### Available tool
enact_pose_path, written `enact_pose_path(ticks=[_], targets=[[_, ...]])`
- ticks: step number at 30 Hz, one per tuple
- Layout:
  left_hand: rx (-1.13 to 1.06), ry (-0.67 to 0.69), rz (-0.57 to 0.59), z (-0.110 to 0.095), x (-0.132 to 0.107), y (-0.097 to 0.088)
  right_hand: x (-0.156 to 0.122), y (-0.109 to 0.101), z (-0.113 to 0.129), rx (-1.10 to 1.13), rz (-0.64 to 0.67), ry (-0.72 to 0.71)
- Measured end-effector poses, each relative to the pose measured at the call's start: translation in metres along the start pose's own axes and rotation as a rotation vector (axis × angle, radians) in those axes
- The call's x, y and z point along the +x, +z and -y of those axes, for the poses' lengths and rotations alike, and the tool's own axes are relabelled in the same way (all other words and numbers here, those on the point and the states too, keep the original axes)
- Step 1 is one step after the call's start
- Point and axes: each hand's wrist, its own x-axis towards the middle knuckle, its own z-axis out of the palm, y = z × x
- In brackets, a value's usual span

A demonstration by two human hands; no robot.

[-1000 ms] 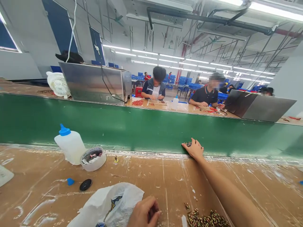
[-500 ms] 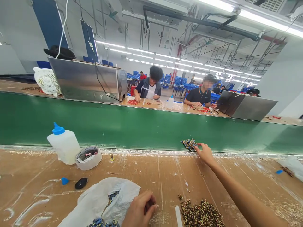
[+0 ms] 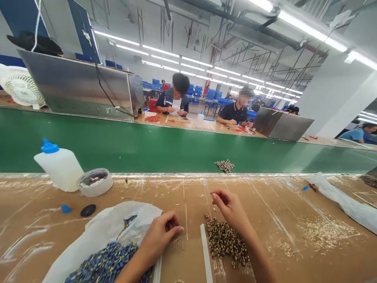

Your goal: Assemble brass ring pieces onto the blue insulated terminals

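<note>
A heap of small dark and cream speckled pieces (image 3: 225,241) is lying on the brown worktable (image 3: 279,212), its long axis running from the far left toward the near right, away from the green conveyor belt (image 3: 147,147). The right hand (image 3: 232,210) is hovering over the heap's far end, fingers curled loosely, thumb and forefinger nearly meeting; whether they are pinching a piece is too small to tell. The left hand (image 3: 160,234) is resting clenched at the edge of a white plastic bag (image 3: 108,228) with blue pieces (image 3: 103,265) spilling from it. A white stick (image 3: 206,251) is lying between the two hands, pointing toward the belt. A second small heap (image 3: 225,165) is sitting on the belt's near edge. The table right of the heap is lying open as far as another white bag (image 3: 344,202)
</note>
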Motion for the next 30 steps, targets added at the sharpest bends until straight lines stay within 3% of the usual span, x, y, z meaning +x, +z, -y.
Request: enact_pose_path(ticks=[5,12,21,30], targets=[[-0.156,0.006,0.052,-0.001,-0.003,0.006,-0.018,0.008,-0.008,0.069,0.087,0.043],[-0.28,-0.021,0.132,-0.006,-0.005,0.009,-0.03,0.015,0.0,0.139,0.236,0.087],[-0.265,0.011,0.149,-0.005,-0.007,0.008,-0.059,0.036,0.032,0.058,0.819,-0.012],[-0.17,0.034,0.089,-0.009,-0.008,0.004,-0.069,0.068,0.025,0.09,0.844,0.023]])
